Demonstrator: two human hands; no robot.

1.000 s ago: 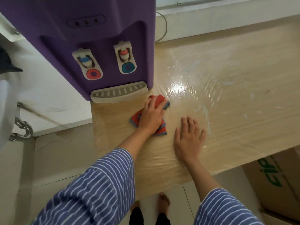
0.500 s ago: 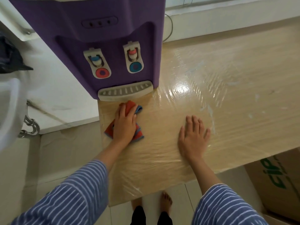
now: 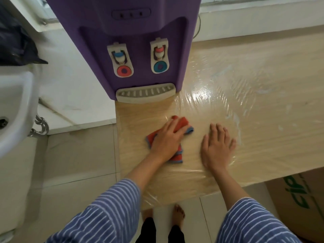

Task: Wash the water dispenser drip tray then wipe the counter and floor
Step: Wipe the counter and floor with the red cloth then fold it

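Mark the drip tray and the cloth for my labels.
drip tray point(image 3: 145, 93), head view, on its slotted grille.
cloth point(image 3: 183, 124), head view, on the red part beyond the fingers.

Pale tile floor left of and below the hands, grout lines visible. White basin far left, chrome pipe under its edge. Dark bag beyond the basin. White ledge runs left of the hands. Cardboard box, green lettering, lower right. White sill far right, top. Soft daylight.
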